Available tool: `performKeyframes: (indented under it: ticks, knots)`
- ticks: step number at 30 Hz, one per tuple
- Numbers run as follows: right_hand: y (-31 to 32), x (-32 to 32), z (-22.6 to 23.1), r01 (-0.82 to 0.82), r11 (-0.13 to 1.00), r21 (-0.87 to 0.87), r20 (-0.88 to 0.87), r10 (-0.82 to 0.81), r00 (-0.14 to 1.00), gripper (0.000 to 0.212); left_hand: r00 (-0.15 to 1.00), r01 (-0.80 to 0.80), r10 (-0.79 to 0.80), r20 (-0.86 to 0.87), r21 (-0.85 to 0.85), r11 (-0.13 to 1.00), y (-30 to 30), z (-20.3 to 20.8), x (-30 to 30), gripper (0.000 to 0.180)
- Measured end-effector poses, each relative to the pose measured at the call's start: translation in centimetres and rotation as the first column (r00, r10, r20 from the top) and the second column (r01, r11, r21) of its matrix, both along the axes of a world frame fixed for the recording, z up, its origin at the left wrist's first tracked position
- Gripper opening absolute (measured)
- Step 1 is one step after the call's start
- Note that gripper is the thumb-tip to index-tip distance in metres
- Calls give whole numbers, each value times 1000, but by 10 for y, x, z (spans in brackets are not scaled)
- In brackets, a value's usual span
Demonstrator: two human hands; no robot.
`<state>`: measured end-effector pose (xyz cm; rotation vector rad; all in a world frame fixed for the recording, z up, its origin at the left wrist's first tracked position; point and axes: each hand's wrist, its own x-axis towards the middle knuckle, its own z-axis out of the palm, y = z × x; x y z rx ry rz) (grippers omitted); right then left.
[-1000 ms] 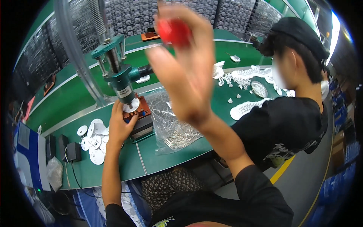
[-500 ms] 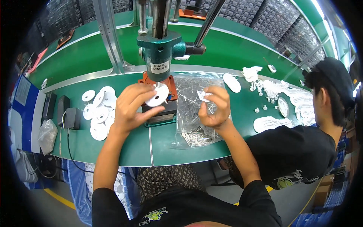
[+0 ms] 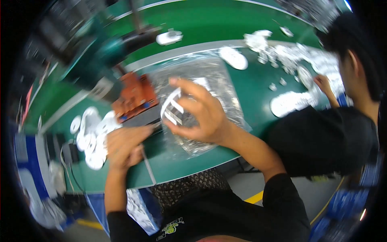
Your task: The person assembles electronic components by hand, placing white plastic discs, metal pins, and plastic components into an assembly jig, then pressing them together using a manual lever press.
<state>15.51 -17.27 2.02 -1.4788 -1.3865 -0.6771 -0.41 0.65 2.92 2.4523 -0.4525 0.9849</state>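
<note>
White disc (image 3: 165, 107) held in right hand (image 3: 205, 117), left hand (image 3: 125, 145) near orange fixture (image 3: 136, 96), its grip too blurred to tell

The round-edged piece (image 3: 164, 108) in the right hand (image 3: 206, 115) is white. The blocky orange-red fixture (image 3: 135, 94) carries small blue spots (image 3: 146, 105); the blurred metal press (image 3: 86, 60) is teal green. The flat, round discs (image 3: 95, 160) are white, the smooth tabletop (image 3: 256, 92) green. The black short-sleeved shirt (image 3: 238, 218) bears a green-and-white print (image 3: 171, 228); the dark brown cloth trousers (image 3: 183, 187) repeat small pale motifs. A yellow stripe (image 3: 255, 198) marks the grey floor (image 3: 242, 185).
</note>
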Motion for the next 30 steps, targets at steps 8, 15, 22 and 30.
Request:
performKeyframes:
  ticks: [8, 15, 22, 30]
  knots:
    - [-61, 105, -19, 669, 678, -306, -256, -735, 628, 40, 453, -828, 891, -24, 360, 431, 130, -19, -50, 47]
    - [-71, 119, -29, 591, 545, -595, -309, -834, 457, 33, 394, -861, 677, -621, 8, 509, 147, -30, -56, 49]
    - [-74, 134, -47, 590, 578, -563, -314, -811, 494, 40, 435, -869, 782, -446, 19, 495, 137, -25, -52, 42]
    - [-60, 91, -4, 614, 711, -343, -54, -667, 743, 38, 743, -651, 654, -141, -378, 658, 90, -16, -19, 35]
